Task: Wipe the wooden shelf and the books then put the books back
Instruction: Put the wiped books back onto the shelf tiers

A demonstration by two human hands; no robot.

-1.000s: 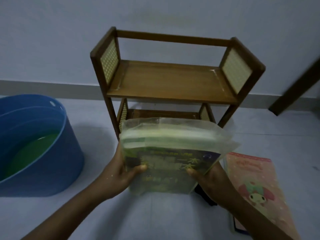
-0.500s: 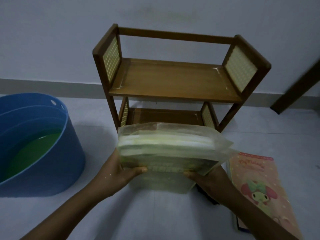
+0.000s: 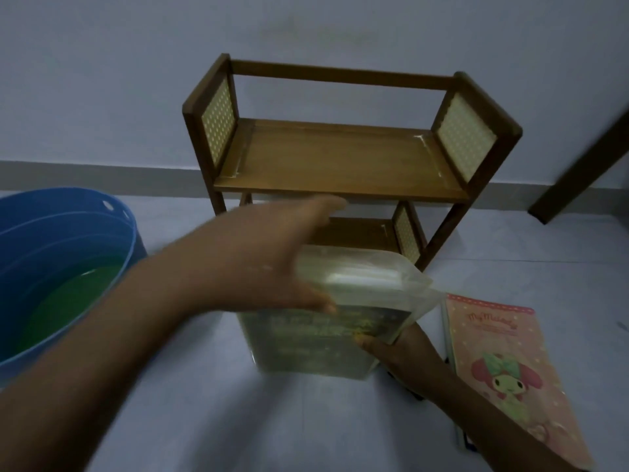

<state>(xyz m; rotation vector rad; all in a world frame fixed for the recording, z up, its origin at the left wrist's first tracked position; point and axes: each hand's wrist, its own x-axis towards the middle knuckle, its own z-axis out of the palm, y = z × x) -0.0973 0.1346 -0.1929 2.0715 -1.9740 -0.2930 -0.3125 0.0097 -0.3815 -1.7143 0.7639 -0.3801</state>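
Presently a plastic-wrapped stack of books [image 3: 335,311] is held in front of the wooden shelf [image 3: 340,165], gripped underneath by the right hand [image 3: 405,359]. The left hand [image 3: 272,253] is stretched over the stack towards the shelf, fingers straight and together. A pink book [image 3: 503,362] lies on the floor beside the shelf.

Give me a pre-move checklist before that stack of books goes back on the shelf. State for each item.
1. Stack of books held: ok, right hand grips its lower right corner.
2. Two-handed support: not ok, left hand lies open across the stack's top left, fingers reaching toward the wooden shelf.
3. Top board free of objects: ok.
4. Lower board free: cannot tell, the left hand and the stack hide most of it.
5. Pink book out of the way: ok, flat on the floor to the right.
6. Blue tub clear of the path: ok, off to the left.
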